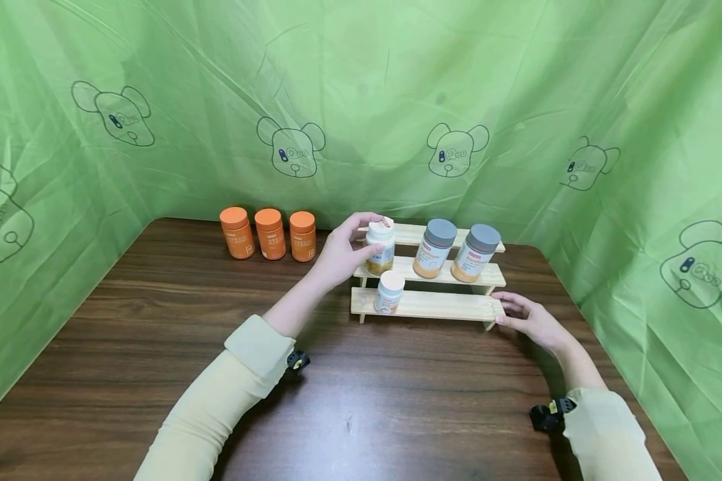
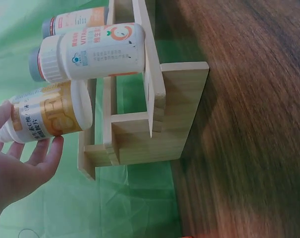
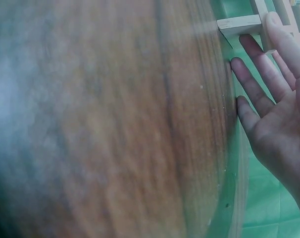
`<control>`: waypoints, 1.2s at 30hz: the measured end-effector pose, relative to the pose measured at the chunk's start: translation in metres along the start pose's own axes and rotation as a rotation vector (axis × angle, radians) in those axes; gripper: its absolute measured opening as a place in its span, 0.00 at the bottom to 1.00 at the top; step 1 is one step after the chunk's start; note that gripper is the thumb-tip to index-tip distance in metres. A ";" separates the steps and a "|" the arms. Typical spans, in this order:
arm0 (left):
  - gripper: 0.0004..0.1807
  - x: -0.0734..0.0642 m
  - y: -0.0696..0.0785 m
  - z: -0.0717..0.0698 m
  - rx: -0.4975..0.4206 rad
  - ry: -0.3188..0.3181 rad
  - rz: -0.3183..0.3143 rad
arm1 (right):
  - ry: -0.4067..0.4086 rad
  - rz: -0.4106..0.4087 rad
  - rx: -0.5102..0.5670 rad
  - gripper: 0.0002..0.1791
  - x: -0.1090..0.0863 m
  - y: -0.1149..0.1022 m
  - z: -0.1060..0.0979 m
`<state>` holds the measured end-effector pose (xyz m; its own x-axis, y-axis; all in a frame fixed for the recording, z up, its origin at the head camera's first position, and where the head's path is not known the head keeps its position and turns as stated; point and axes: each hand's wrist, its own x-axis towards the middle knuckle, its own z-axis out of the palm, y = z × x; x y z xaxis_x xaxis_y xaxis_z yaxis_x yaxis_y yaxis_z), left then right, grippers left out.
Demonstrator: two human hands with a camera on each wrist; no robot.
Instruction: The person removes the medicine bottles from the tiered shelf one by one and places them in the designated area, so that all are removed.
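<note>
In the head view my left hand (image 1: 339,250) holds a white bottle with a gold label (image 1: 380,250) between thumb and fingers, over the left end of the middle step of a three-step wooden rack (image 1: 445,305). The left wrist view shows that bottle (image 2: 51,111) with its base towards the step and fingertips along its side. A small white bottle (image 1: 389,294) stands at the left of the lowest step. My right hand (image 1: 535,324) grips the right end of that step, thumb in front and fingers behind; the right wrist view shows the thumb on the rack (image 3: 241,23).
Two grey-capped bottles, one nearer the middle (image 1: 435,248) and one at the right (image 1: 476,254), stand on the middle step. Three orange bottles (image 1: 270,235) stand in a row left of the rack on the dark wooden table (image 1: 348,401). Green cloth (image 1: 361,80) encloses the back and sides.
</note>
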<state>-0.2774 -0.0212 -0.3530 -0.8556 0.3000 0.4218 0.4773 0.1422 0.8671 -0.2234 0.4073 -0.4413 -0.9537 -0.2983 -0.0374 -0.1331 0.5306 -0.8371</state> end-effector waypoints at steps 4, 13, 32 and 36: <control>0.24 -0.004 0.003 -0.005 0.015 0.007 -0.004 | -0.001 -0.005 0.002 0.31 -0.001 0.001 0.000; 0.24 -0.010 0.008 -0.016 0.050 0.034 -0.003 | -0.011 -0.019 0.040 0.30 -0.001 0.001 -0.001; 0.24 -0.025 0.002 -0.038 0.030 0.023 -0.035 | -0.009 -0.031 0.044 0.30 -0.001 0.003 -0.001; 0.25 -0.030 0.006 -0.043 0.029 0.018 -0.048 | -0.008 -0.024 0.037 0.30 -0.001 0.001 0.000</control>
<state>-0.2577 -0.0701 -0.3488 -0.8809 0.2752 0.3852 0.4415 0.1837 0.8783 -0.2230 0.4084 -0.4418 -0.9483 -0.3165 -0.0213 -0.1454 0.4933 -0.8576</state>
